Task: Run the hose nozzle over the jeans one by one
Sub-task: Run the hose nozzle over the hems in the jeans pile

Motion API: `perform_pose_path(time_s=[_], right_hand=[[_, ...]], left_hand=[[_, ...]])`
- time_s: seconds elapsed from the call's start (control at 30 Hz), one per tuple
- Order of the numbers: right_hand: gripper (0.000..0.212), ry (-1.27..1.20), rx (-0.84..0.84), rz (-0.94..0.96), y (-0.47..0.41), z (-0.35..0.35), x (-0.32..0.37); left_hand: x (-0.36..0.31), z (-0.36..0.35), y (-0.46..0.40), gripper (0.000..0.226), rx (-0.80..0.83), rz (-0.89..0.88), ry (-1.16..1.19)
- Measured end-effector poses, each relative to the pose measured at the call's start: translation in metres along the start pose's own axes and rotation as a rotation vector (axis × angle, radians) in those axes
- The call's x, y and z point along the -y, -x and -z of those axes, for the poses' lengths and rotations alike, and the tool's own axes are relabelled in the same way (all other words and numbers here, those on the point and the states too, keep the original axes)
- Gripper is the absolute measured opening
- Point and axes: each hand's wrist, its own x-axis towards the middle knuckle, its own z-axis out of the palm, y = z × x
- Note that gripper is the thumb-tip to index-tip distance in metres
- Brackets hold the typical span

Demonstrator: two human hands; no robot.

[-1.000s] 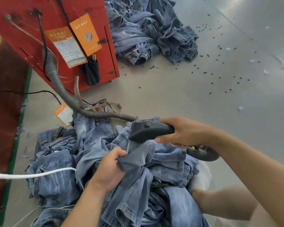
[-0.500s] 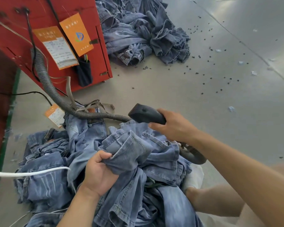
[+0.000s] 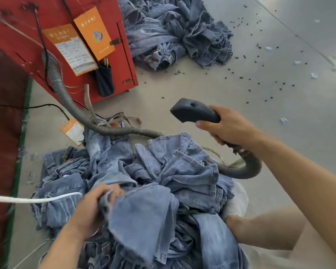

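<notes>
While R hand (image 3: 229, 127) lifts nozzle (image 3: 194, 111) | L hand (image 3: 97, 206) grips jeans (image 3: 144, 210) edge

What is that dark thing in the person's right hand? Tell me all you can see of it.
It is a hose nozzle: a dark grey, matte, plastic-looking wedge with a small slot on top. The right hand grips its handle, holding it in the air above the jeans pile, touching no cloth. A ribbed grey hose curves from its rear.

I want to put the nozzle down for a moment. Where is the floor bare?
Bare grey floor lies between the red cabinet, the far heap of blue jeans and the near jeans pile. Right of the right hand it is open too, though dotted with dark scraps. The near pile is crowded by the ribbed grey hose.
</notes>
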Motion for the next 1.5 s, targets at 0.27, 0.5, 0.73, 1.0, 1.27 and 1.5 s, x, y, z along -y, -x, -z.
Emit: perform_pose_path(time_s=[0.27, 0.5, 0.73, 1.0, 1.27, 1.5], right_hand=[[0.051, 0.614, -0.053, 0.284, 0.013, 0.037, -0.041], [0.049, 0.579, 0.055, 0.195, 0.022, 0.023, -0.067], [0.046, 0.372, 0.015, 0.091, 0.012, 0.025, -0.075], [0.042, 0.405, 0.080, 0.066, 0.005, 0.018, -0.070], [0.042, 0.402, 0.078, 0.122, 0.012, 0.008, -0.046], [0.037, 0.447, 0.122, 0.176, 0.015, -0.021, -0.005]], left_hand=[[0.014, -0.026, 0.014, 0.043, 0.108, 0.439, -1.986], [0.006, -0.154, -0.048, 0.031, 0.011, 0.351, -2.129], [-0.019, -0.148, -0.099, 0.022, -0.179, 0.073, -2.097], [0.004, -0.162, -0.167, 0.044, -0.158, 0.187, -1.134], [-0.020, -0.067, -0.065, 0.024, -0.067, -0.115, -0.884], [-0.080, -0.057, 0.027, 0.032, -0.232, -0.350, -0.421]])
